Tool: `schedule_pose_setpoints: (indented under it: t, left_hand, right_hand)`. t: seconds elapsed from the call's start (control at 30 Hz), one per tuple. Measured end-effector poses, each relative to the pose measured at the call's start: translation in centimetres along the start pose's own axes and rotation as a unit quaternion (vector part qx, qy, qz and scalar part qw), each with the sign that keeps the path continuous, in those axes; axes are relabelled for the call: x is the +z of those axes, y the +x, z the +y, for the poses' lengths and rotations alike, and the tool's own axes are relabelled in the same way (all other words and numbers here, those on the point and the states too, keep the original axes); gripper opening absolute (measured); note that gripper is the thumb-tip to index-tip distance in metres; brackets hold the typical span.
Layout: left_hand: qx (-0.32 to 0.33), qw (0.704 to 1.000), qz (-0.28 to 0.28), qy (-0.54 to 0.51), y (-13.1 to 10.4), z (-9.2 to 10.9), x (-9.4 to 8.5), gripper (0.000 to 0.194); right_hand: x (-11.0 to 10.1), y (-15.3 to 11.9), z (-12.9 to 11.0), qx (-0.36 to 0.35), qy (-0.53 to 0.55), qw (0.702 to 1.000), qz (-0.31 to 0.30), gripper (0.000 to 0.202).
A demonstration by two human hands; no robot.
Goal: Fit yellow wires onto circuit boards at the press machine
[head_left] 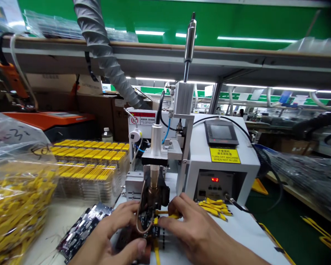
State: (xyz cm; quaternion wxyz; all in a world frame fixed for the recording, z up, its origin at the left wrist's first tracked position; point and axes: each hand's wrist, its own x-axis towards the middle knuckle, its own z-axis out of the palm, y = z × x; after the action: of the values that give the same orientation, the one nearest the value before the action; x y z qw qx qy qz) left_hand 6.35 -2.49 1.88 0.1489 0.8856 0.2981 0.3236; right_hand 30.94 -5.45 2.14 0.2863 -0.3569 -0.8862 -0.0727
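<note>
My left hand (113,232) curls around a small dark circuit board (145,218) in a holder under the soldering machine's head (154,180). Its thumb lies near the front edge, the fingertips on the far side. With thumb and bent fingers, my right hand (191,224) pinches a yellow flex cable (162,212) at the board's right side. Another yellow strip (157,252) hangs toward me below the board. A thin brown wire loop (138,221) crosses in front of the board. The head partly hides where cable and board meet.
Several yellow flex cables (215,208) lie right of my right hand. Dark circuit boards (84,230) lie at left, beside a bag of yellow cables (16,206) and stacked trays (91,180). A control box (223,162) stands behind; a grey duct (107,51) hangs above.
</note>
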Motion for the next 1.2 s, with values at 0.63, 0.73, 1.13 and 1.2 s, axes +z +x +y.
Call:
schedule_pose_setpoints:
  t: [0.63,0.73,1.13,1.2]
  left_hand:
    - [0.219,0.933,0.062,0.277,-0.1,-0.9,0.5,0.034]
    - [0.214,0.944,0.069,0.243,0.0,-0.8,0.4,0.033]
    - [0.167,0.97,0.079,0.157,-0.1,-0.9,0.5,0.026]
    - [0.161,0.971,0.083,0.16,-0.1,-0.8,0.4,0.022]
  right_hand:
    - [0.1,-0.2,0.0,0.004,0.0,1.0,-0.009,0.045]
    - [0.2,-0.2,0.0,-0.001,0.011,1.0,0.005,0.043]
    - [0.2,-0.3,0.0,0.012,0.033,0.999,-0.006,0.04]
    - [0.2,-0.3,0.1,0.007,0.039,0.999,-0.001,0.037]
